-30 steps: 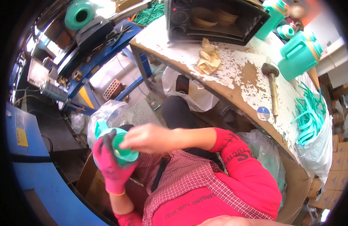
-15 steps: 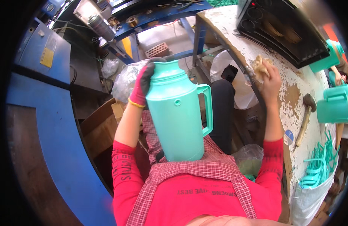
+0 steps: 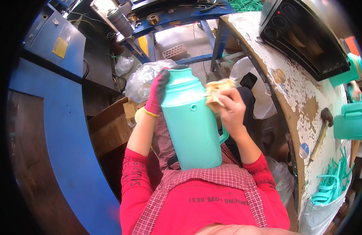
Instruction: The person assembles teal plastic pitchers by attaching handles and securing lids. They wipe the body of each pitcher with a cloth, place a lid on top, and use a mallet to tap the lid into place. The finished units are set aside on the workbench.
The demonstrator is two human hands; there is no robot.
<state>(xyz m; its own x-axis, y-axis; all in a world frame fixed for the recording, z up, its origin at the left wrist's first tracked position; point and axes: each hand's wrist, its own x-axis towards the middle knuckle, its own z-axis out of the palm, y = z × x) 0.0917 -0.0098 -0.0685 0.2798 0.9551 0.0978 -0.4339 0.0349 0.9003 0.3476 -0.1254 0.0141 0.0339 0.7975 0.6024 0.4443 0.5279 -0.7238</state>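
Observation:
A tall teal plastic flask body point(image 3: 194, 125) with a side handle stands upright on my lap. My left hand point(image 3: 157, 92), in a pink glove, grips its upper left side near the neck. My right hand point(image 3: 230, 111) is bare and holds a crumpled tan rag point(image 3: 216, 91) pressed against the flask's upper right shoulder.
A worn white workbench point(image 3: 302, 94) runs along my right, with a black oven-like box point(image 3: 302, 35), a hammer point(image 3: 320, 133), more teal flask bodies point(image 3: 349, 121) and a sack of teal strips point(image 3: 332, 184). A blue machine point(image 3: 47, 117), cardboard box point(image 3: 110, 125) and plastic bags point(image 3: 143, 78) are at my left.
My right hand came off the bench with the rag and now presses it on the flask's shoulder. A second ago both hands held the flask low, end-on; it now stands upright.

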